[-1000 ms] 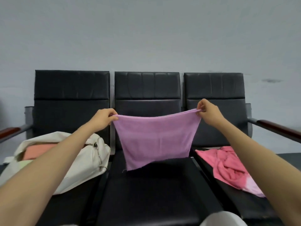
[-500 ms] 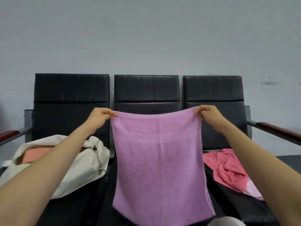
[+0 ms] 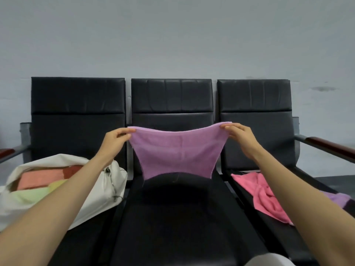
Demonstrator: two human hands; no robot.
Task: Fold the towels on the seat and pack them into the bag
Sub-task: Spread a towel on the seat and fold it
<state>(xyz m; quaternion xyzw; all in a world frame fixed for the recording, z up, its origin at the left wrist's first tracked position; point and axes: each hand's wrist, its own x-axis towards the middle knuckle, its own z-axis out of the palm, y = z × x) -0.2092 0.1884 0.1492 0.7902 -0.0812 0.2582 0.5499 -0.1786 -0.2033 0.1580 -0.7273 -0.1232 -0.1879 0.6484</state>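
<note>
Black seat lies nearest me, bag on its left, pink towel on its right. Beyond, my left hand and right hand each pinch a top corner of the purple towel, stretched crosswise above the seat; the bag is nearer my left.

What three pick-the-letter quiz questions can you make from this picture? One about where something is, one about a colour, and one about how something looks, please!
1. Where is the bag?
A. left seat
B. floor
C. lap

2. What colour is the held towel?
A. green
B. purple
C. white

3. How does the pink towel look?
A. folded
B. crumpled
C. hanging

Answers:
1 A: the bag lies on the left seat's cushion.
2 B: the left hand and right hand pinch the top corners of a purple cloth.
3 B: it lies in a wrinkled heap.
</note>
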